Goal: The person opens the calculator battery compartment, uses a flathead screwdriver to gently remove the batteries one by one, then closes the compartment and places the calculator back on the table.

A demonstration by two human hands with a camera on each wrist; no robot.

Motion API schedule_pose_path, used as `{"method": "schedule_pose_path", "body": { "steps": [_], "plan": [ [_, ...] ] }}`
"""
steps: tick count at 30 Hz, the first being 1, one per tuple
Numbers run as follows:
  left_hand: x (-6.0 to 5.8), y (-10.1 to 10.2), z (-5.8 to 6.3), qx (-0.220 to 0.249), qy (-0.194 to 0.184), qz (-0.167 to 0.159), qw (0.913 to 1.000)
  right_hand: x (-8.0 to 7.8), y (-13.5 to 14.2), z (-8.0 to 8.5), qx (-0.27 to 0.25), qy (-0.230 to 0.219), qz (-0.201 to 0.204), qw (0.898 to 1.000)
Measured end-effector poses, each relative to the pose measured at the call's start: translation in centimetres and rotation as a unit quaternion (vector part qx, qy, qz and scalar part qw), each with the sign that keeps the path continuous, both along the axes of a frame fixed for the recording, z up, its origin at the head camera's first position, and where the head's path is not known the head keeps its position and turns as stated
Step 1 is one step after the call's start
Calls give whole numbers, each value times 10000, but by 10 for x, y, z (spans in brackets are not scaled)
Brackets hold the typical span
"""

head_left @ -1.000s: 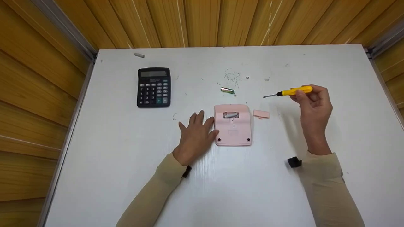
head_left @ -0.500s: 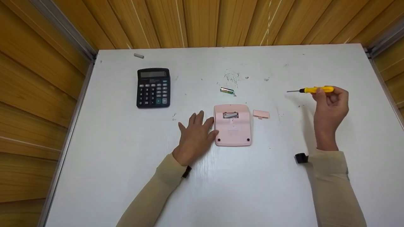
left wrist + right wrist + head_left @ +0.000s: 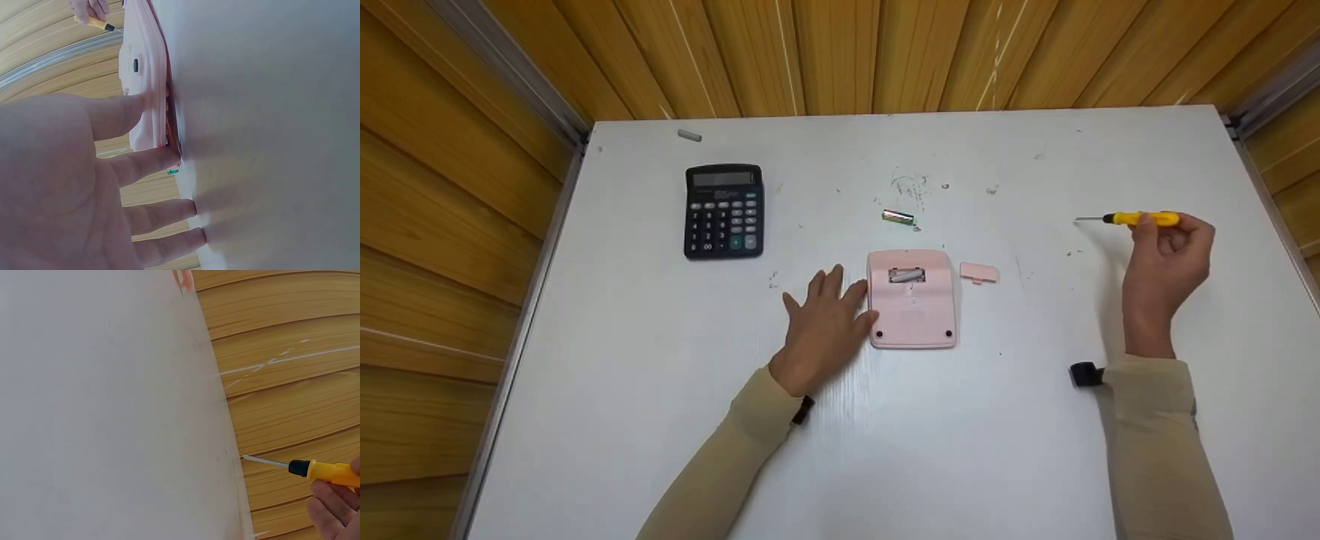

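Note:
A pink calculator [image 3: 913, 307] lies face down on the white table, its battery slot uncovered with a grey battery [image 3: 907, 276] inside, sitting slightly slanted. Against its left side rests my left hand [image 3: 825, 334], fingers spread; in the left wrist view the thumb and index finger touch the calculator's edge. Off to the right, my right hand [image 3: 1166, 277] holds a yellow-handled screwdriver [image 3: 1144, 218] above the table, its tip pointing left. Beside the calculator lies the small pink battery cover [image 3: 979, 272]. A green, shiny battery [image 3: 898, 217] lies just beyond the calculator.
A black calculator [image 3: 724, 211] lies face up at the back left. Behind it, near the table's far edge, is another grey battery [image 3: 689, 136]. Wood-patterned panels [image 3: 840, 56] border the white table [image 3: 960, 450] at the back and sides.
My right hand has moved to the right with the screwdriver, away from the pink calculator. The left hand has stayed in place beside the calculator.

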State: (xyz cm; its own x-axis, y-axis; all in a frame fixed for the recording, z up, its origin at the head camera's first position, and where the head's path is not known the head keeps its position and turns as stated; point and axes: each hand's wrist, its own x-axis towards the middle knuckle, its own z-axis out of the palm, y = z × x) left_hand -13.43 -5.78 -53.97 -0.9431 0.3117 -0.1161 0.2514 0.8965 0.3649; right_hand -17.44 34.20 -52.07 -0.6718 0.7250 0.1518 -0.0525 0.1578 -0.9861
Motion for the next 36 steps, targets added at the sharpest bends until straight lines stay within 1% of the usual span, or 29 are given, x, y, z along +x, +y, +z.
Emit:
{"method": "schedule_pose_path", "body": {
  "steps": [5, 11, 15, 18, 20, 22, 24, 26, 30, 34, 36],
  "plan": [
    [1, -1, 0, 8, 14, -21, 10000, 0, -2, 3, 254, -537, 7, 9982],
    [1, -2, 0, -82, 52, -62, 9999, -2, 3, -3, 793, -1146, 46, 9902],
    [0, -2, -1, -155, 20, -57, 9999, -3, 10, -10, 917, -1300, 53, 9872],
    [0, -1, -2, -102, 21, -45, 9999, -3, 14, -14, 1052, -1366, 7, 9850],
    [1, -1, -2, -40, 17, -40, 10000, -3, 16, -16, 1259, -1525, -29, 9803],
    [1, -1, -2, 20, 20, -36, 10000, -2, 18, -17, 1545, -1804, -19, 9714],
    [1, -1, -2, 70, 45, -36, 10000, -2, 18, -17, 1837, -2159, 24, 9590],
    [1, -1, -2, 54, 48, -34, 10000, -2, 18, -16, 2046, -2537, 149, 9453],
    [1, -1, -3, 49, 81, -42, 9999, 0, 18, -13, 2325, -3083, 527, 9209],
    [1, -1, -3, 52, 81, -42, 9999, 2, 19, -10, 2501, -3420, 1014, 9001],
    [1, -1, -3, 48, 70, -39, 10000, 3, 20, -10, 2601, -3466, 1173, 8936]
  ]
}}
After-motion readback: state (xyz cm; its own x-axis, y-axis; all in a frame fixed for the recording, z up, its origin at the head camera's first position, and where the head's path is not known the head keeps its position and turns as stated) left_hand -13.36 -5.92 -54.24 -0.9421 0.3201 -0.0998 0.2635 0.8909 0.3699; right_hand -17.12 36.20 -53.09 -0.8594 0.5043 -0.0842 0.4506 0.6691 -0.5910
